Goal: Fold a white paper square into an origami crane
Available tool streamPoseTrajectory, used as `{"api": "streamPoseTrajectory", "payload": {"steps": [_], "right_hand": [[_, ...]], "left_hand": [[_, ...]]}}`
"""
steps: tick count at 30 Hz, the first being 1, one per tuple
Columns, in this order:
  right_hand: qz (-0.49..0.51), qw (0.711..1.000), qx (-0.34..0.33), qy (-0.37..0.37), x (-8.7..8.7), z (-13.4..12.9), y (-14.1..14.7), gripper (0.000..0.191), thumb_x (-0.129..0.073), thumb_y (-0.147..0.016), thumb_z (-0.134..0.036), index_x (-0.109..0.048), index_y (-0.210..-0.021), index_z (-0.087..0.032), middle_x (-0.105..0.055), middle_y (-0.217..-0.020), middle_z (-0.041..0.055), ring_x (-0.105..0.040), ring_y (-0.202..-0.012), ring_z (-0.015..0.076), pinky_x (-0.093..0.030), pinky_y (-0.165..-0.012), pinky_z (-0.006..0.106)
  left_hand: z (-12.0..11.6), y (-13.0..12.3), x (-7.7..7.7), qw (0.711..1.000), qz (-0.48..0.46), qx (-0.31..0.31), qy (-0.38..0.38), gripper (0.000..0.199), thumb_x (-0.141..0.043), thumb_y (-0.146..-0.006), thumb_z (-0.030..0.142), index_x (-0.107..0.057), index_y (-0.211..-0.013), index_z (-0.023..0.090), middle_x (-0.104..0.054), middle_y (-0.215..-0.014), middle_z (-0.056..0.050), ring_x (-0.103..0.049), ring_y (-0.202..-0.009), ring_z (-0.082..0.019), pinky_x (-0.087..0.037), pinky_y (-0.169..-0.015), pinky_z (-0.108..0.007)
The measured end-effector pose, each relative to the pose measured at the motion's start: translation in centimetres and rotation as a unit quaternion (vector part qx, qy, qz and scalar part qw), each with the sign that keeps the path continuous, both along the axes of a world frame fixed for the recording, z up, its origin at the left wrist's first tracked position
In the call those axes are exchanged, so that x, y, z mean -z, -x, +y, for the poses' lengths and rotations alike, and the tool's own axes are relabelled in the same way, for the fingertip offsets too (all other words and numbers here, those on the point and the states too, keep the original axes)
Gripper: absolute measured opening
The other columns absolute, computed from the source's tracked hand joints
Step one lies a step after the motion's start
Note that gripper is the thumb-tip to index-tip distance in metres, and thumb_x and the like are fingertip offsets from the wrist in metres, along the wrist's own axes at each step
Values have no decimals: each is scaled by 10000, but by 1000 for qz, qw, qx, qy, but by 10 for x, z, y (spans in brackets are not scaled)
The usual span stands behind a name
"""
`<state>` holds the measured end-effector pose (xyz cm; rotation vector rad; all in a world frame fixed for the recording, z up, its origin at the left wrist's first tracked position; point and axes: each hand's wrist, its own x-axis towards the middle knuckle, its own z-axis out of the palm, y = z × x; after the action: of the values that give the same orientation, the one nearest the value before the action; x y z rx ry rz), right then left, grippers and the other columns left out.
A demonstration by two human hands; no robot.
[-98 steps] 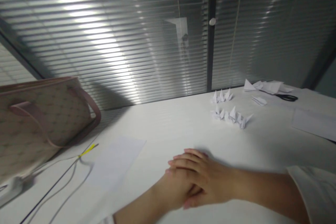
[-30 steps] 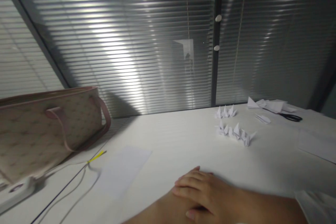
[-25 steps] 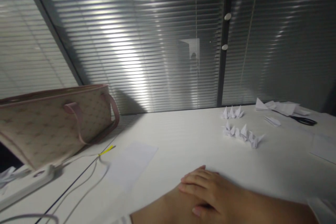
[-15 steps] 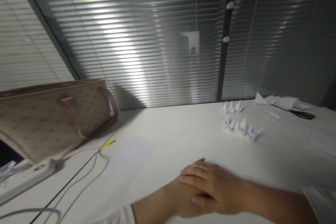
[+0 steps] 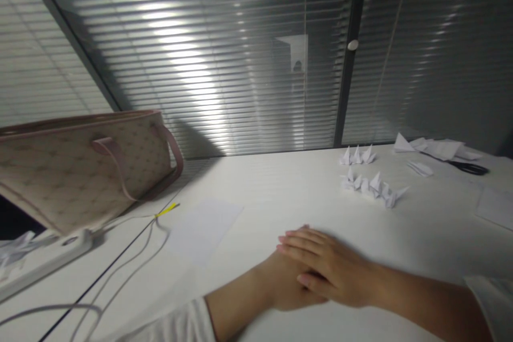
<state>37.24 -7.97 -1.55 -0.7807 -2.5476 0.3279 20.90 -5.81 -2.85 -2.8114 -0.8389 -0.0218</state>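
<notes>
Right hand (image 5: pixel 331 270) lies flat, open, over left hand (image 5: pixel 286 286), fingers hidden, nothing visibly held, on white counter (image 5: pixel 280 181). Blank paper sheet (image 5: pixel 202 231) just left of hands, unfolded. Folded paper figures (image 5: pixel 372 188) further off, look finished. Scissors (image 5: pixel 468 168) beside paper scraps (image 5: pixel 438 148).

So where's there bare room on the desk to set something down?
A free patch of desk lies between the paper sheet and the folded paper pieces, above the hands. It's crowded at the far right, around the scissors.
</notes>
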Motion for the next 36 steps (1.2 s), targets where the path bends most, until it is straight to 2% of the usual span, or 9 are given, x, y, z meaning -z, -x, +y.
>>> {"api": "streamPoseTrajectory", "payload": {"steps": [3, 6, 8, 12, 18, 24, 27, 30, 36], "right_hand": [[38, 997, 69, -12, 5, 8, -4, 531, -382, -969, -334, -242, -1472, -235, -338, -1510, 54, -283, -1388, 182, -230, -1157, 409], [88, 985, 147, 25, 13, 16, -7, 548, -384, -961, -318, -218, -1476, -236, -332, -1510, 75, -301, -1381, 209, -254, -1145, 465], [113, 975, 178, 73, 18, 19, -7, 563, -403, -950, -327, -221, -1474, -234, -334, -1507, 84, -311, -1377, 224, -264, -1138, 490], [174, 953, 175, 177, 22, 22, -6, 526, -461, -927, -359, -334, -1424, -239, -386, -1478, 78, -339, -1364, 230, -261, -1141, 487], [236, 926, 201, 217, 32, 39, -10, 368, -403, -955, -329, -455, -1302, -218, -546, -1324, 111, -557, -1180, 200, -469, -991, 424], [164, 962, 139, 167, 26, 47, -25, 464, -658, -809, -346, -565, -1248, -230, -561, -1325, 90, -481, -1251, 244, -339, -1088, 465], [102, 978, 98, 156, 18, 48, -36, 508, -689, -786, -384, -580, -1263, -251, -526, -1376, 74, -438, -1296, 253, -291, -1115, 457], [59, 983, 84, 154, 12, 47, -47, 464, -630, -838, -400, -563, -1284, -289, -506, -1398, 40, -433, -1306, 240, -298, -1113, 445], [28, 985, 102, 138, 13, 40, -58, 574, -632, -817, -491, -492, -1341, -304, -448, -1440, 38, -369, -1350, 259, -253, -1129, 479]], "left_hand": [[26, 13, -14, 998, -51, -42, -6, 579, -481, -880, 421, -339, -1432, 319, -396, -1482, 25, -334, -1361, -230, -212, -1139, -429], [56, 41, -25, 967, -121, -217, -52, 495, -496, -903, 351, -438, -1363, 176, -413, -1442, -180, -322, -1336, -389, -261, -1012, -674], [69, 62, -29, 930, -155, -324, -73, 458, -519, -915, 355, -479, -1301, 112, -465, -1358, -230, -440, -1237, -389, -392, -929, -628], [75, 88, -33, 900, -167, -402, -36, 321, -574, -903, 331, -561, -1172, 155, -580, -1180, -68, -606, -988, -240, -523, -821, -420], [49, 56, -38, 938, -154, -302, 68, 306, -556, -916, 317, -551, -1187, 174, -572, -1203, -92, -601, -999, -219, -517, -835, -425], [31, 34, -32, 956, -186, -115, 197, 533, -521, -886, 229, -388, -1402, 212, -561, -1314, -100, -580, -1095, -216, -498, -912, -365], [43, 49, -35, 948, -195, -87, 235, 588, -529, -885, 240, -330, -1437, 210, -608, -1257, -105, -633, -1033, -198, -521, -874, -358], [55, 65, -37, 955, -170, -65, 236, 638, -729, -730, 429, -531, -1308, 246, -492, -1408, -87, -444, -1279, -302, -382, -1043, -446], [52, 64, -24, 965, -154, -74, 201, 691, -593, -798, 591, -441, -1387, 264, -402, -1471, -94, -370, -1315, -354, -321, -1050, -546]]}}
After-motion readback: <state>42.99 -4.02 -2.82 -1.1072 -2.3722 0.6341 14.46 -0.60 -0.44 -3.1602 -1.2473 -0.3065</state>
